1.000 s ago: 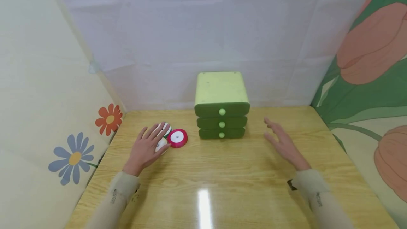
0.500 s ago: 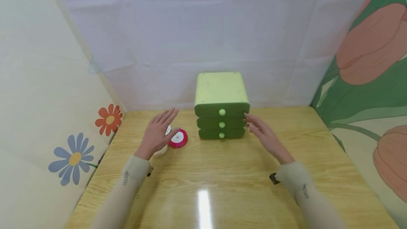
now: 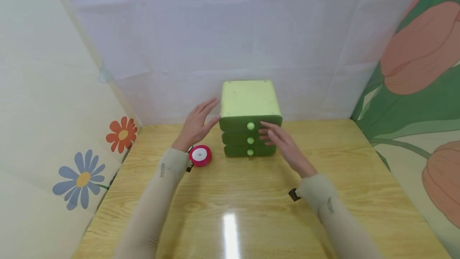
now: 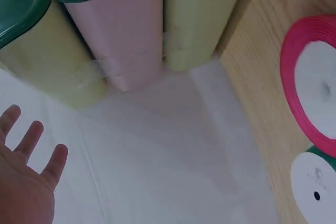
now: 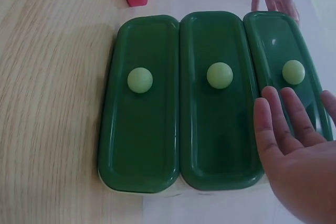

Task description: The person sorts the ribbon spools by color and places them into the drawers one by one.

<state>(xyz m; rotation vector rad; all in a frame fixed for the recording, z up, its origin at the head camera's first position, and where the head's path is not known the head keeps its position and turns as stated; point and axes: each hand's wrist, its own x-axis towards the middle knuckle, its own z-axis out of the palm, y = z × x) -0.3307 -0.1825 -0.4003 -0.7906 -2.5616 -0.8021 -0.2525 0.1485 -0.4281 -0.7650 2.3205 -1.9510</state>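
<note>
A small cabinet (image 3: 249, 99) with a pale green top and three dark green drawers stands at the back of the table, every drawer closed. My left hand (image 3: 197, 126) is beside its upper left edge, fingers extended and holding nothing. In front of the drawers is my right hand (image 3: 287, 147), its fingers spread near the top drawer's round knob (image 3: 250, 126). The right wrist view shows those fingers close to the top drawer (image 5: 278, 40), apart from its knob. From the left wrist, the cabinet's pink middle side (image 4: 118, 40) shows between yellowish ones.
A red ribbon spool (image 3: 200, 156) lies on the wooden table (image 3: 258, 195) left of the cabinet. Next to it, a green-edged spool (image 4: 310, 187) shows in the left wrist view. A white cloth (image 3: 201, 31) hangs behind, with patterned panels at both sides.
My left hand has moved from over the spools up and right to the cabinet's side. My right hand has come left, in front of the drawers. The cabinet has stayed put.
</note>
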